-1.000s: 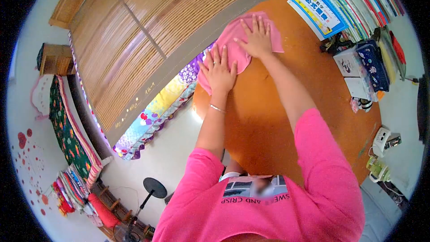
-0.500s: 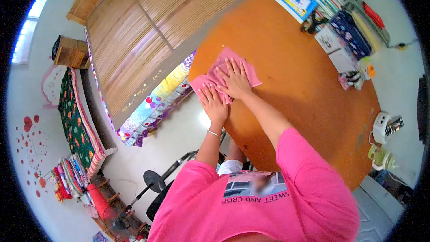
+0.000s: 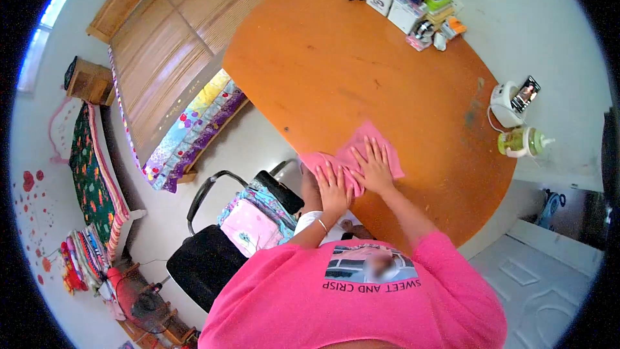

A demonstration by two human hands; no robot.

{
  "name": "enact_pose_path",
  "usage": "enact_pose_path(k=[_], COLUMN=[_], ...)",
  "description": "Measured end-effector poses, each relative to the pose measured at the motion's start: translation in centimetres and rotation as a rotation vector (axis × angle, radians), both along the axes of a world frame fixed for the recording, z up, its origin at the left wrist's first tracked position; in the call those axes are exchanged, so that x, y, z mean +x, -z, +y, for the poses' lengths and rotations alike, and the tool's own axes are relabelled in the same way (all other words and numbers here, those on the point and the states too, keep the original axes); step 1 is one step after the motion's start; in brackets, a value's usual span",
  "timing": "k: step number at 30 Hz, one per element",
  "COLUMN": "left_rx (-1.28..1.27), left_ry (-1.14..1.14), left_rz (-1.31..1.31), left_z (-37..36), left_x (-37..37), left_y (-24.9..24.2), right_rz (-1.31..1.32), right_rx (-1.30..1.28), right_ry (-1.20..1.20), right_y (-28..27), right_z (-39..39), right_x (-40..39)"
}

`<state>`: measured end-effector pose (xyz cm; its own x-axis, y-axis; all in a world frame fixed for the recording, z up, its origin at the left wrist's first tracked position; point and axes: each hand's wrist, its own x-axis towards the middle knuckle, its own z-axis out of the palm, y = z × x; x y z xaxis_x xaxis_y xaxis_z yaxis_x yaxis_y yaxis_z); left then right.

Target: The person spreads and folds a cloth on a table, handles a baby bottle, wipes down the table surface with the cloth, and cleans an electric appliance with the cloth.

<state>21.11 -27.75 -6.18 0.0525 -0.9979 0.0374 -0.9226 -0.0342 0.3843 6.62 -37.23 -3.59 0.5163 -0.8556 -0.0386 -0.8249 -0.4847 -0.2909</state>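
A pink cloth lies spread and a little rumpled at the near edge of the orange-brown table. Flat on its left part, with fingers stretched out, rests my left hand, a bracelet on its wrist. My right hand presses on the right part of the cloth, palm down and fingers spread. Neither hand grips the cloth. Parts of it are hidden under both palms.
Boxes and books stand along the table's far right edge. To the right are a white device with a phone and a green bottle. A chair with folded fabric is at my left.
Both hands and the cloth have moved from the table's far left part to its near edge, closer to my body. The view has shifted too, showing more of the chair.
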Motion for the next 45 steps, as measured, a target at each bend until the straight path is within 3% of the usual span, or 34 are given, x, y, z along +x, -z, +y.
enact_pose_path(k=[7, 14, 17, 26, 30, 35, 38, 42, 45], left_rx=[0.102, 0.123, 0.106, 0.051, 0.052, -0.105, -0.066, -0.118, -0.146], left_ry=[0.255, 0.383, 0.360, -0.113, -0.206, -0.560, -0.493, -0.419, -0.370], left_rz=[0.124, 0.168, 0.144, -0.005, -0.096, -0.109, -0.243, -0.162, -0.243], left_z=[8.0, 4.7, 0.4, -18.0, -26.6, -36.4, -43.8, -50.4, -55.0], left_x=[-4.2, -0.3, 2.0, 13.4, 19.4, 24.7, 28.2, 29.4, 28.9], left_y=[-0.1, -0.5, -0.5, -0.3, -0.5, 0.4, 0.5, 0.9, 1.6], right_rz=[0.098, 0.122, 0.079, 0.067, 0.049, 0.052, 0.047, 0.064, 0.093], right_rx=[0.013, 0.004, 0.055, -0.061, -0.047, -0.037, -0.122, -0.202, -0.225], right_ry=[0.134, 0.103, 0.063, 0.045, 0.105, 0.025, -0.049, -0.061, -0.036], right_y=[1.2, 1.8, 1.3, 1.9, 2.3, 2.2, 2.4, 3.7, 4.3], right_z=[13.4, 10.7, 5.5, -15.7, -25.8, -37.9, -45.9, -53.5, -59.2], right_x=[-6.7, -4.9, -2.1, 12.5, 20.1, 26.9, 29.6, 30.1, 29.4])
